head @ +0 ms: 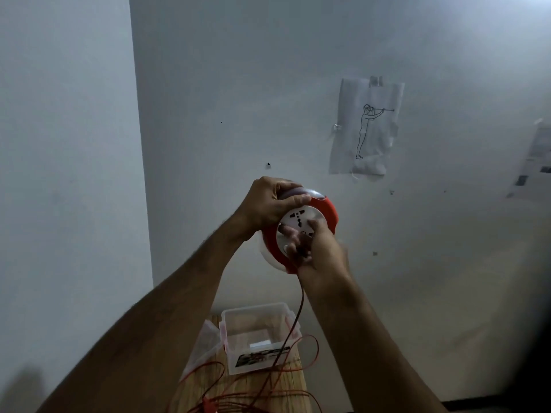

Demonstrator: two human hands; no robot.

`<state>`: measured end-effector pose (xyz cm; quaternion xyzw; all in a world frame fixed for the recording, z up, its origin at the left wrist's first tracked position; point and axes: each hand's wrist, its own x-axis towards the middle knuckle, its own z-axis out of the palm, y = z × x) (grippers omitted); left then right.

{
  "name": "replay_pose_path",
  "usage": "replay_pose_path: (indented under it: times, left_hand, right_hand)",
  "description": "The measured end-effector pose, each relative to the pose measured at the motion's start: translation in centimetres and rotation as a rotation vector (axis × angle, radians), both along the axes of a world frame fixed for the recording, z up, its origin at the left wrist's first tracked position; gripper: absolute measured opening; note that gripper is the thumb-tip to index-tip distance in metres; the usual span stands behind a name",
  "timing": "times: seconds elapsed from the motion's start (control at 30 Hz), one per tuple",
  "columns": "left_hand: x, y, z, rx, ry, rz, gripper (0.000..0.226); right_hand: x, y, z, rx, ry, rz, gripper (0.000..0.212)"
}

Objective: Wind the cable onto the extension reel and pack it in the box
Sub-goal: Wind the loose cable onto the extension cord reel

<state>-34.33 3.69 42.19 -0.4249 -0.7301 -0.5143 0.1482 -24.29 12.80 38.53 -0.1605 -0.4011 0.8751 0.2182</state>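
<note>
Extension reel (301,231) held up before wall. Left hand (268,204) clamped on rim; right hand (316,248) curled at socket face, grip blurred, perhaps pinching cable (293,326). Box (259,338) on bench (253,391) below.

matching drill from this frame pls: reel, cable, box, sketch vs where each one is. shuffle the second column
1. reel
2. cable
3. box
4. sketch

a. taped to the wall
b. open, on the wooden table
c. held up in left hand, right hand at its socket face
d. hanging from the reel, loose loops on the table

Pairs: 1-c, 2-d, 3-b, 4-a
</note>
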Motion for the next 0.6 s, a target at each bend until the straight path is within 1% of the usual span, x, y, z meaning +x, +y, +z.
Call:
replay_pose_path:
  times: [0.03,0.1,0.13,0.17,0.2,0.23,0.3,0.33,0.5,0.57,0.6]
  left_hand:
    - [0.0,-0.2,0.1,0.021,-0.017,-0.005,0.031]
    - [0.0,-0.6,0.5,0.047,-0.038,-0.012,0.031]
    - [0.0,-0.8,0.8,0.048,-0.039,-0.014,0.031]
    - [0.1,-0.8,0.9,0.046,-0.039,-0.016,0.032]
    - [0.2,-0.9,1.1,0.044,-0.039,-0.022,0.032]
    - [0.4,-0.9,1.3,0.039,-0.036,-0.029,0.032]
    - [0.6,-0.8,1.4,0.026,-0.022,-0.029,0.032]
    - [0.7,-0.7,1.4,0.020,-0.012,-0.029,0.032]
    - [1.1,-0.2,1.4,-0.009,-0.008,-0.033,0.034]
    - [1.3,0.1,1.5,-0.005,-0.005,-0.037,0.033]
    - [1.4,0.2,1.5,-0.001,0.000,-0.038,0.032]
  right_hand:
    - [0.4,0.1,-0.6,0.340,0.029,-0.112,0.026]
    - [0.9,1.0,-2.2,1.152,0.187,-0.495,0.016]
    - [1.0,1.6,-2.8,1.488,0.281,-0.627,0.019]
    - [1.1,2.0,-3.3,1.752,0.328,-0.684,0.026]
    - [1.0,2.4,-3.8,1.946,0.306,-0.684,0.036]
    - [1.0,2.8,-4.1,2.076,0.248,-0.668,0.046]
    - [1.2,3.6,-4.3,2.210,0.162,-0.667,0.062]
    - [1.2,3.9,-4.1,2.244,0.147,-0.674,0.065]
    - [1.6,4.6,-3.0,2.354,0.104,-0.746,0.060]
    - [1.6,4.6,-2.8,2.338,0.107,-0.778,0.062]
    - [1.6,4.6,-2.6,2.293,0.107,-0.775,0.064]
